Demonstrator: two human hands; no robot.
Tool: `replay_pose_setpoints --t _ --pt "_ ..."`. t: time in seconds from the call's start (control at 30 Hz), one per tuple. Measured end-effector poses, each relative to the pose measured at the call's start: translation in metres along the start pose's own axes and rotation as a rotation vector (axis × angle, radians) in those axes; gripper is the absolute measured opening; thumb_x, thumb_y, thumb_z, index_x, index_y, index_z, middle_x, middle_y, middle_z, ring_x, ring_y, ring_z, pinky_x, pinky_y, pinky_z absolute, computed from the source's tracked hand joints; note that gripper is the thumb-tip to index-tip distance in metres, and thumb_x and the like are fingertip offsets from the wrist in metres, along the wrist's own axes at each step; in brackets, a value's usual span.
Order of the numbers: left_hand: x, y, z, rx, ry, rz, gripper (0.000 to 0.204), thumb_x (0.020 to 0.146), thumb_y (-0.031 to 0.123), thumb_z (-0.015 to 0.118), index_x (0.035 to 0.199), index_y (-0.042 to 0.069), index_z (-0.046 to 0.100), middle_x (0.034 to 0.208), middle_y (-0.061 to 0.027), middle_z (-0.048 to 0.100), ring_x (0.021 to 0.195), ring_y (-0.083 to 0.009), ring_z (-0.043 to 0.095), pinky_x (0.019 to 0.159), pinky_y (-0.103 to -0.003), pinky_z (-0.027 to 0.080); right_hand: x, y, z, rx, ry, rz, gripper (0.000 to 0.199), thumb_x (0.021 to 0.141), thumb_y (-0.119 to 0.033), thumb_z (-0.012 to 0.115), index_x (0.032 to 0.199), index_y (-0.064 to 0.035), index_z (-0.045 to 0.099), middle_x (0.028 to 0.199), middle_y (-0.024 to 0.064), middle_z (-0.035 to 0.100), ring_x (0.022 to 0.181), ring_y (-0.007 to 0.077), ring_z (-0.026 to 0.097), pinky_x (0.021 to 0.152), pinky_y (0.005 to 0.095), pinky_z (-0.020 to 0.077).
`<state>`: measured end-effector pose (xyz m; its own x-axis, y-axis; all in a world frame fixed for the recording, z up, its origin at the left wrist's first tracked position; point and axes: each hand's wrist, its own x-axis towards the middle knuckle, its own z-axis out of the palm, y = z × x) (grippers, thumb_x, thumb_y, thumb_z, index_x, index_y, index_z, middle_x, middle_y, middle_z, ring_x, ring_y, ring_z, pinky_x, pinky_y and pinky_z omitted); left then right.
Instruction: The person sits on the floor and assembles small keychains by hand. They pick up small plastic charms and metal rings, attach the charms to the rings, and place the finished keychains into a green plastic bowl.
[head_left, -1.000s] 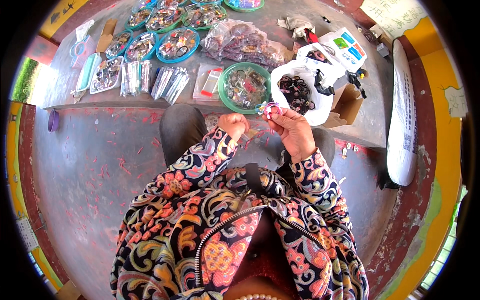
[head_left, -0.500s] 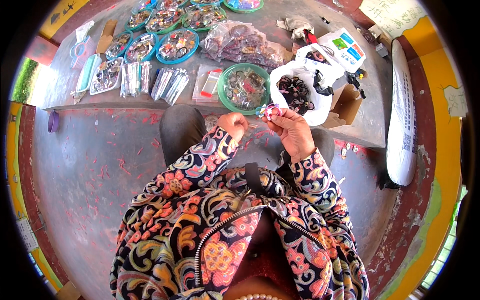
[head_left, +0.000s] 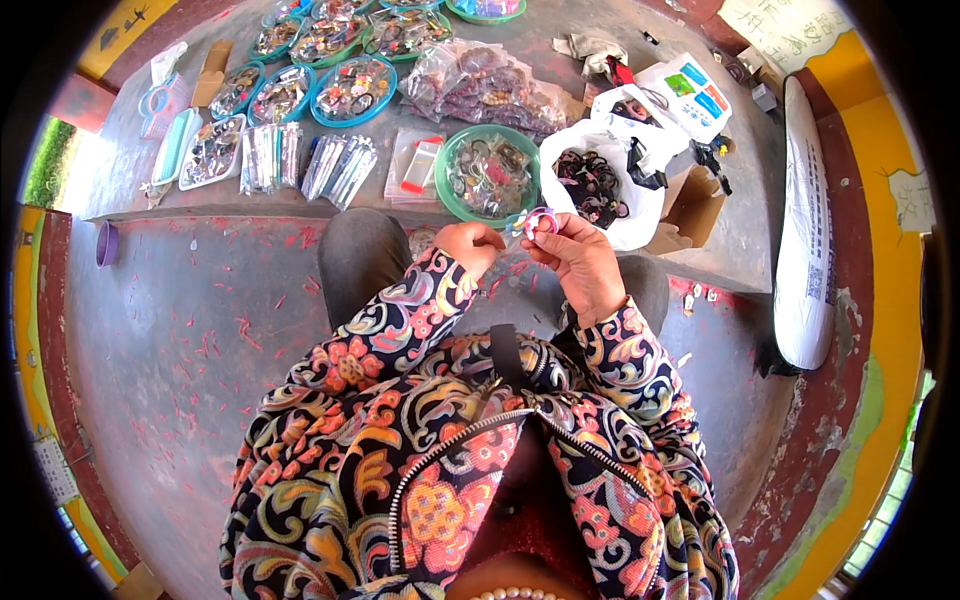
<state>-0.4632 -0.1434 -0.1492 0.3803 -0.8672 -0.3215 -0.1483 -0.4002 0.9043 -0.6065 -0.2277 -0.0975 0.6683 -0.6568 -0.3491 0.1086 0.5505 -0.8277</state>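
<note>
My right hand (head_left: pixel 585 268) is closed in a pinch on a small bunch of hair ties (head_left: pixel 540 222), pink and purple with a bluish, pale ornament at the left end. Close by on the left, my left hand (head_left: pixel 473 248) is curled with thumb and fingers together, its fingertips just short of the hair ties. Something thin and see-through seems to be at those fingertips, too faint to name. Just beyond both hands stands a green basin (head_left: pixel 447 205) of small clear packets. A white plastic bag (head_left: pixel 640 215) full of dark hair ties lies right of it.
Blue and green basins (head_left: pixel 347 121) of packed trinkets crowd the raised ledge's far left. Nearer are bundles of slim clear packets (head_left: pixel 340 170), a white tray (head_left: pixel 184 182) and a red-and-white box (head_left: pixel 421 168). An open cardboard box (head_left: pixel 695 210) stands right; a long white sack (head_left: pixel 803 240) leans there.
My left hand has shifted right and slightly up, nearer the hair ties. My right hand has moved a little left, still pinching them.
</note>
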Motion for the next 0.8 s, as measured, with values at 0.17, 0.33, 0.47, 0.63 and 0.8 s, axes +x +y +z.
replay_pose_setpoints --t 0.17,0.33,0.47,0.63,0.8 --pt "0.008 -0.011 0.002 -0.161 -0.076 -0.090 0.015 0.069 0.006 0.059 0.081 -0.002 0.061 0.071 -0.0094 0.062 0.059 -0.0113 0.058 0.056 -0.022 0.046 0.004 0.006 -0.008 -0.074 0.019 -0.074 0.005 0.075 -0.001 0.056 0.079 -0.0026 0.055 0.078 0.0051 0.058 0.067 0.0121 0.055 0.058 0.0204 0.0411" --pt "0.006 -0.007 0.005 -0.199 -0.075 -0.127 0.011 0.070 0.007 0.061 0.075 -0.003 0.058 0.068 -0.0085 0.060 0.055 -0.0117 0.057 0.051 -0.023 0.048 0.006 0.009 -0.013 -0.085 0.058 -0.085 0.005 0.075 -0.002 0.058 0.078 -0.0036 0.055 0.076 0.0043 0.059 0.067 0.0115 0.056 0.058 0.0199 0.0417" --pt "0.006 -0.009 0.007 -0.281 0.002 -0.103 0.011 0.071 0.007 0.060 0.070 -0.001 0.052 0.064 -0.0068 0.057 0.053 -0.0126 0.057 0.048 -0.024 0.048 0.005 0.011 -0.007 -0.083 0.073 -0.069 0.006 0.073 -0.003 0.060 0.076 -0.0049 0.054 0.074 0.0031 0.059 0.068 0.0096 0.056 0.056 0.0182 0.0419" --pt "0.000 0.002 0.010 -0.299 0.039 -0.107 0.009 0.073 0.007 0.058 0.074 0.000 0.052 0.065 -0.0065 0.056 0.051 -0.0130 0.057 0.046 -0.025 0.048 0.003 0.016 0.007 -0.056 0.051 -0.105 0.006 0.073 -0.003 0.060 0.076 -0.0048 0.055 0.072 0.0022 0.059 0.066 0.0081 0.055 0.056 0.0179 0.0410" --pt "-0.006 0.010 0.018 -0.471 0.033 -0.109 0.013 0.074 0.006 0.057 0.086 0.002 0.054 0.069 -0.0060 0.057 0.052 -0.0145 0.058 0.046 -0.026 0.049 0.003 0.029 0.010 -0.128 0.029 -0.073 0.008 0.073 -0.001 0.061 0.078 -0.0038 0.057 0.072 0.0012 0.058 0.064 0.0057 0.051 0.057 0.0180 0.0400"
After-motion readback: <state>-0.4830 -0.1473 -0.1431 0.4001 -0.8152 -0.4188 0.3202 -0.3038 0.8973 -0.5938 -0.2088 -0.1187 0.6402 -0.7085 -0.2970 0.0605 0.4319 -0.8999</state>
